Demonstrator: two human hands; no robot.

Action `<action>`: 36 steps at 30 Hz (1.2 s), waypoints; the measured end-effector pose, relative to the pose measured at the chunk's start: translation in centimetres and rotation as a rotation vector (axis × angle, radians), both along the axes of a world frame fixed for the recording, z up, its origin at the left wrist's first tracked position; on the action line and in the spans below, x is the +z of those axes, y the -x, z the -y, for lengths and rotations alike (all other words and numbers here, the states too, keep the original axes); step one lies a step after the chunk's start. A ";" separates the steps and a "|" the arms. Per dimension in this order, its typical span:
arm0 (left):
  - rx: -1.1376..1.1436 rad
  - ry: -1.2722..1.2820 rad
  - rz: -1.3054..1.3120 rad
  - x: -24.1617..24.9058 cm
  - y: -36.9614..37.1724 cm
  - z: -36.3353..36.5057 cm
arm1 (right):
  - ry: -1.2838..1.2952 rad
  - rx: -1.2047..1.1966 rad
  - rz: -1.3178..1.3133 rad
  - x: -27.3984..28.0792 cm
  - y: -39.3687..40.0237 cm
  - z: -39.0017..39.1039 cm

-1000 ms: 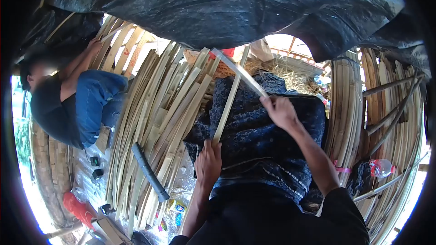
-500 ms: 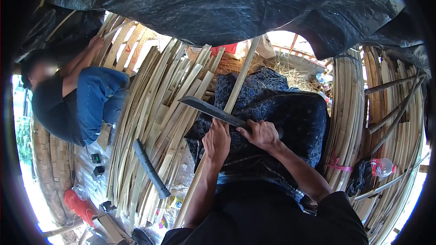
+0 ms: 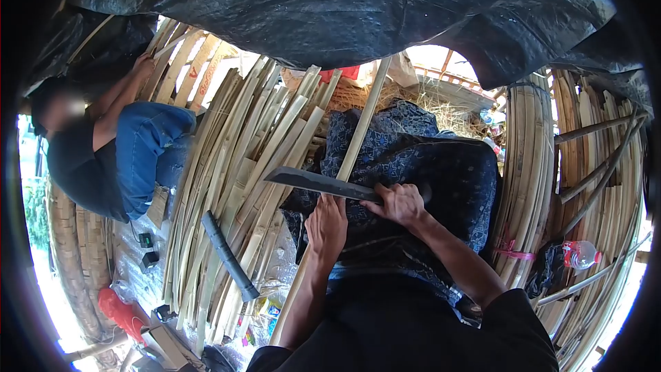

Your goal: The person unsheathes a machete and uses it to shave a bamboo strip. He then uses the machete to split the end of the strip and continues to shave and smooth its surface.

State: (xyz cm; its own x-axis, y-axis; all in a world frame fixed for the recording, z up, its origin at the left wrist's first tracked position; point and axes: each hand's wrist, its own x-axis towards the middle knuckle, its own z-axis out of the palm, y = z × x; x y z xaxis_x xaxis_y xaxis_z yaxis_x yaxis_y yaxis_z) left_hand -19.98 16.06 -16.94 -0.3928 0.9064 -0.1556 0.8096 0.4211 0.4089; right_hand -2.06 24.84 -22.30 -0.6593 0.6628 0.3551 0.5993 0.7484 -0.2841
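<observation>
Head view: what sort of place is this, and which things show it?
Probably a makeshift shelter for working bamboo or similar wood: dark plastic sheeting hangs overhead, a pile of long slats is on the person's left, and the right hand holds a long blade across a single strip.

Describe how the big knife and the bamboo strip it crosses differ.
The knife is dark-bladed, while the strip is pale. The knife is shorter, the strip longer. The knife slopes gently across the view; the strip runs steeply. Both are long and narrow.
</observation>
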 end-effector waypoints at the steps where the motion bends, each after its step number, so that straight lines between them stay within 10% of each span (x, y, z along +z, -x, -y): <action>1: 0.019 -0.001 0.009 0.5 -0.2 0.2 | 0.017 -0.002 -0.004 -0.1 0.0 0.0; 12: 0.020 0.019 0.022 3.2 -0.8 7.0 | -0.674 -0.257 -0.050 -1.7 -0.6 -3.9; 31: 0.092 0.065 0.285 5.4 4.3 25.7 | 0.057 -0.429 -0.019 -2.6 -0.8 -7.8; 36: 0.149 0.066 0.347 5.9 4.3 27.7 | -0.777 -0.498 0.208 -8.3 -3.4 -15.4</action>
